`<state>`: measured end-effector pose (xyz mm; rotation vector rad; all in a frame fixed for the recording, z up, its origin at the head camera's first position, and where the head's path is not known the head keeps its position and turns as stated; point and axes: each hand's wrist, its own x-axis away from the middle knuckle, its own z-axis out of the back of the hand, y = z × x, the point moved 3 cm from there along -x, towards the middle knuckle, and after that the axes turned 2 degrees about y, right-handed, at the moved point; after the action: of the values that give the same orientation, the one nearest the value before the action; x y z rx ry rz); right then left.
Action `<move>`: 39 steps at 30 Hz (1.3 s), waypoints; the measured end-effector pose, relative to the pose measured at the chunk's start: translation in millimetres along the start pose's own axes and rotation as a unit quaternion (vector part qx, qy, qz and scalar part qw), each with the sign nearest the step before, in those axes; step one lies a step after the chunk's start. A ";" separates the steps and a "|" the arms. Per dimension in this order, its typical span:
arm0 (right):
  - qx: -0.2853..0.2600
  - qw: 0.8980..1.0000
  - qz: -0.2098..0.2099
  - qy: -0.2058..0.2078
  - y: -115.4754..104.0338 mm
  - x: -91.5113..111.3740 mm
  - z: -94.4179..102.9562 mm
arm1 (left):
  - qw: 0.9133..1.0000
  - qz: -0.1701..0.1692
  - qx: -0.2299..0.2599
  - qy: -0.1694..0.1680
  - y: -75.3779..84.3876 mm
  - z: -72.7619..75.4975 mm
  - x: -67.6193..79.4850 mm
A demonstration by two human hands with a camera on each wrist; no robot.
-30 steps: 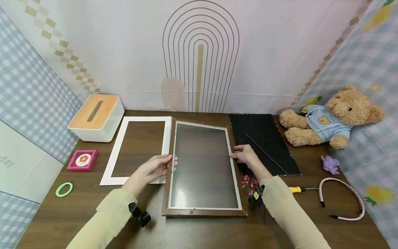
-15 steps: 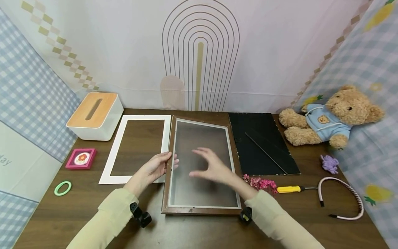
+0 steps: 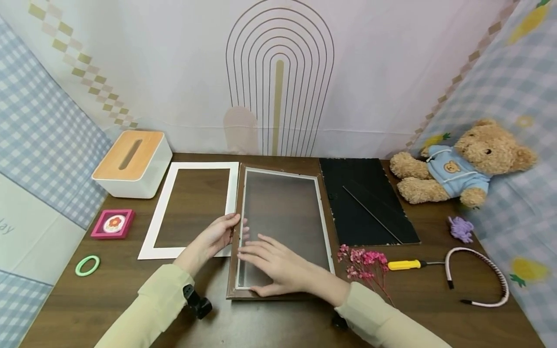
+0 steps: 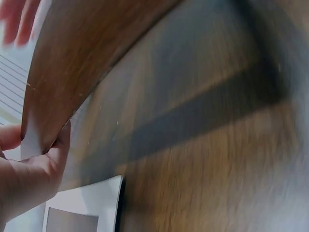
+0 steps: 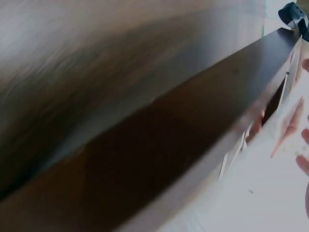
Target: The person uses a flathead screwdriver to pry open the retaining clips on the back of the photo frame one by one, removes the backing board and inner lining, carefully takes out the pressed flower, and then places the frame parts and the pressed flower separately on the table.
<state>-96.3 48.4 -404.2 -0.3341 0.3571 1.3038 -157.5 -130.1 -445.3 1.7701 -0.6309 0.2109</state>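
Observation:
A brown picture frame [image 3: 233, 278] with a white inner edge and a clear, greyish pane [image 3: 283, 208] lies in the middle of the table in the head view. My left hand [image 3: 217, 234] grips its left side, thumb on top and fingers round the inner edge. In the left wrist view that same hand [image 4: 36, 169] pinches the frame's brown side [image 4: 91, 53]. Over the lower left of the pane, my right hand [image 3: 278, 268] is spread with straight fingers; whether they touch the pane I cannot tell. Fingertips [image 5: 304, 164] show at the right wrist view's edge.
A white mat [image 3: 161, 217] lies left of the frame, a black backing board [image 3: 370, 208] to its right. Pink flowers [image 3: 363, 258], a yellow screwdriver [image 3: 404, 265] and a headband [image 3: 483, 263] sit at right. Farther off are a teddy bear [image 3: 465, 164] and a tissue box [image 3: 135, 164].
My right hand has left the frame's right edge and moved left and down across the pane, fingers spreading. My left hand still grips the left side. The pink flowers are now uncovered.

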 end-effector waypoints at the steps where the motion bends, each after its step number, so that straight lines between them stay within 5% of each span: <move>1: 0.016 1.000 0.022 0.005 0.1 2.3 1.8 | 1.000 0.002 -0.018 0.003 -0.1 0.8 -1.1; 5: 0.017 0.999 0.037 -0.019 7.2 17.3 12.8 | 0.997 0.009 -0.068 0.016 -1.7 5.7 -6.0; 11: -0.012 0.995 -0.069 -0.077 29.1 58.1 31.5 | 0.996 0.019 -0.081 0.021 -0.9 10.9 -11.0; 14: 0.009 0.992 -0.084 -0.095 36.8 80.5 35.2 | 0.996 0.025 -0.083 0.021 -0.3 13.1 -11.9; 18: 0.071 0.994 -0.015 -0.076 41.4 104.0 34.9 | 0.996 0.031 -0.076 0.026 -2.4 15.6 -12.2; 22: 0.114 0.993 0.028 0.010 46.5 120.7 39.6 | 0.997 0.037 -0.057 0.032 -6.9 15.3 -12.3; 25: 0.056 0.997 -0.044 0.038 53.5 128.7 45.0 | 0.998 0.031 -0.052 0.033 -9.5 13.9 -12.4; 27: -0.069 0.987 -0.142 -0.005 59.0 132.7 45.6 | 0.998 0.027 -0.052 0.033 -10.5 13.1 -13.1; 28: -0.160 0.966 -0.198 -0.038 61.3 134.6 44.5 | 0.998 0.025 -0.052 0.034 -11.1 13.0 -13.4; 29: -0.252 0.931 -0.254 -0.064 63.1 136.8 42.8 | 0.998 0.024 -0.052 0.035 -11.6 12.8 -13.5; 33: -0.539 0.739 -0.397 -0.077 62.8 143.4 34.2 | 0.998 0.022 -0.051 0.040 -13.9 12.7 -14.2; 39: -0.698 0.563 -0.425 0.125 40.5 136.1 25.3 | 0.998 0.022 -0.043 0.052 -13.7 10.4 -13.4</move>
<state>-103.4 187.3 -442.4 -1.8083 -0.6987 0.2524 -163.5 -133.4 -466.0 1.6529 -0.5958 0.2987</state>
